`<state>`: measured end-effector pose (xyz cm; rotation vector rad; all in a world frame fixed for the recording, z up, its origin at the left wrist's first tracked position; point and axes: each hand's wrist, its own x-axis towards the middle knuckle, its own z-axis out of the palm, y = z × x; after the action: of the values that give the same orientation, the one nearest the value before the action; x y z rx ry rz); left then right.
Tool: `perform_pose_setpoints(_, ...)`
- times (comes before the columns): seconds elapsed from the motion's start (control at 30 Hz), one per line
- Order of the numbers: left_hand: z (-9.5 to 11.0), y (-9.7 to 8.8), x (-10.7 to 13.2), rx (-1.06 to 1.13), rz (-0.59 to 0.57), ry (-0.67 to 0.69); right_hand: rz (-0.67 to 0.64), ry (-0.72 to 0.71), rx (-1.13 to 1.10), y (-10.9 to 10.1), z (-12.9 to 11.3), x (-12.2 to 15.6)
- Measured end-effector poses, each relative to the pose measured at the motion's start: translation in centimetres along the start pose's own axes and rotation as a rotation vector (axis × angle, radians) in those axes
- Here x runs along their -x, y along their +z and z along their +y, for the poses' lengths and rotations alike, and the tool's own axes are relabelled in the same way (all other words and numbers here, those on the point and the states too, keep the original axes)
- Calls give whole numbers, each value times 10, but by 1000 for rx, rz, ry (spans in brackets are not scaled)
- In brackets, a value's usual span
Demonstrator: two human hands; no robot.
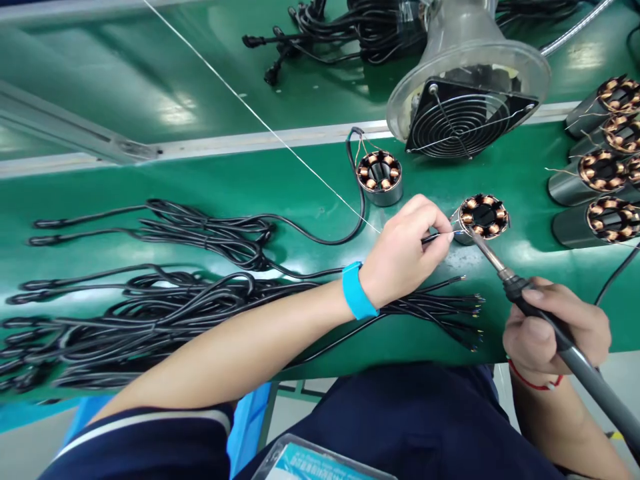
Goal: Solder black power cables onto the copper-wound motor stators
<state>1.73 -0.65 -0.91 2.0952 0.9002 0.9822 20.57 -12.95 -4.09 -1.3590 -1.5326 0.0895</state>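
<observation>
My left hand, with a blue band on the wrist, is closed in a pinch on a thin black wire whose end meets the edge of a motor stator with copper coils. My right hand is closed round the dark handle of a soldering iron. The iron's metal tip touches the stator at the same spot as the wire. A second stator with a black cable attached sits further back on the green bench.
Bundles of black cables with stripped ends lie at the left and front. A fume extractor fan stands behind the work. Several stators on grey cylinders are at the right. A thin solder wire runs diagonally across.
</observation>
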Motion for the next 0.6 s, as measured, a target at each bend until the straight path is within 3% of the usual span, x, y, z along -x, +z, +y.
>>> perform_pose_setpoints(0.1, 0, 0, 0, 10, 6, -1, 78, -163, 22, 5, -6, -10)
perform_pose_setpoints(0.2, 1, 0, 0, -3, 3, 1, 93, -206, -5, 9, -11, -18)
perform_pose_setpoints(0.5, 1, -1, -1, -45, -4, 22, 54, -202, 9, 6, -10, -13)
perform_pose_setpoints(0.6, 2, -2, -1, -50, 4, 28, 6, -106, 7, 2, -6, -5)
